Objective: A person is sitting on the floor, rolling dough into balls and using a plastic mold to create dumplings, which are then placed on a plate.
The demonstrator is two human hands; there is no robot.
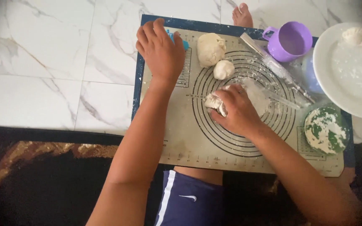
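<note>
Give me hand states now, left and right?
Left hand: fingers spread flat, resting on a blue tool at the mat's corner.
Right hand: fingers closed on a piece of dough.

Three dough lumps (210,49) on the mat (181,138), two on the plate (335,79), one purple cup (289,41).

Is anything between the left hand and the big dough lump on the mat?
Nothing visible. The left hand rests over a blue tool at the mat's top edge; bare mat separates it from the big dough lump.
</note>
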